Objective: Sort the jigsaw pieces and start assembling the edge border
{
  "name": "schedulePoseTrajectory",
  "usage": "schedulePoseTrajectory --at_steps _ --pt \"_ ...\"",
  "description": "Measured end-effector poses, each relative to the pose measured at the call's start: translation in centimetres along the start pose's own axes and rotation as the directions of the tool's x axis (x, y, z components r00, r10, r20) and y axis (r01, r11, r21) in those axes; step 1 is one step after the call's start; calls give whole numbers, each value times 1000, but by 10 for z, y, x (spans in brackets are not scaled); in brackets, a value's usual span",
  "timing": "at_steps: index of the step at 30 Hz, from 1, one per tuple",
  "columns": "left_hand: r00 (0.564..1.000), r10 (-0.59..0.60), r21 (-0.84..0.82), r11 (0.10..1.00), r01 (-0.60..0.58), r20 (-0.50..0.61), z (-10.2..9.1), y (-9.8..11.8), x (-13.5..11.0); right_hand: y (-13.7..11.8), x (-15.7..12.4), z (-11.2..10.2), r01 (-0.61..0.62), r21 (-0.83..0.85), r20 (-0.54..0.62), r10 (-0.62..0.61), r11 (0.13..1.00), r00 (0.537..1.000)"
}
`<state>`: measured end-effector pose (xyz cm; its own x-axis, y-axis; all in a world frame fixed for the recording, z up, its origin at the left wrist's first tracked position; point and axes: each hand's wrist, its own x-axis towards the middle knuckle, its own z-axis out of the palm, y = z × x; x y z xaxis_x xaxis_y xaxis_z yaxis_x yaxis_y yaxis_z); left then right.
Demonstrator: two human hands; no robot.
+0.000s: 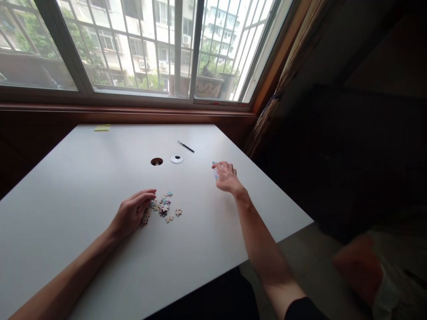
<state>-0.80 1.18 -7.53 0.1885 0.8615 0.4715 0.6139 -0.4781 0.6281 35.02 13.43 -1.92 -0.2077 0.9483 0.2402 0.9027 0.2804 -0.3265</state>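
A small heap of jigsaw puzzle pieces [164, 206] lies on the white table [83, 178], some colour side up, some brown back up. My left hand [133, 212] rests on the table at the heap's left edge, fingers loosely curled and touching the nearest pieces. My right hand [227, 176] hovers to the right of the heap, fingers curled around a small pale, partly see-through item [215, 173] that I cannot name.
A round cable hole [156, 162] and its white cap [176, 159] sit behind the heap. A black pen [186, 146] lies further back, a yellow note [102, 128] near the far edge. The table's right edge runs close to my right arm. A window spans the back.
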Motion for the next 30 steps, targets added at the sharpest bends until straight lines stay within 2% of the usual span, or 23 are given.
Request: schedulePoseTrajectory --at_steps 4,9,12,15,17,21,25,30 --pt "998 -51 -57 997 49 -34 0 2 2 20 -2 4 -146 -121 40 152 982 988" --pt "979 -174 -227 963 147 -104 1 11 0 9 1 7 -155 -134 -52 149 979 987" --pt "960 -237 -281 941 189 -149 1 13 -2 -6 0 11 -89 -81 -142 77 993 987" --pt "930 -321 -385 892 235 -177 -3 13 1 -25 -8 22 98 62 -287 -77 993 955" --pt "924 -352 -448 857 255 -148 -10 14 5 -38 -15 32 181 134 -289 -136 974 948" --pt "922 -386 -458 819 344 2 -27 13 14 -54 -24 48 256 196 -264 -201 947 943" --pt "885 -452 -392 799 456 108 -35 10 18 -55 -25 53 291 228 -265 -228 929 937" --pt "865 -466 -343 794 502 188 -42 13 27 -48 -22 57 297 238 -258 -235 925 937"
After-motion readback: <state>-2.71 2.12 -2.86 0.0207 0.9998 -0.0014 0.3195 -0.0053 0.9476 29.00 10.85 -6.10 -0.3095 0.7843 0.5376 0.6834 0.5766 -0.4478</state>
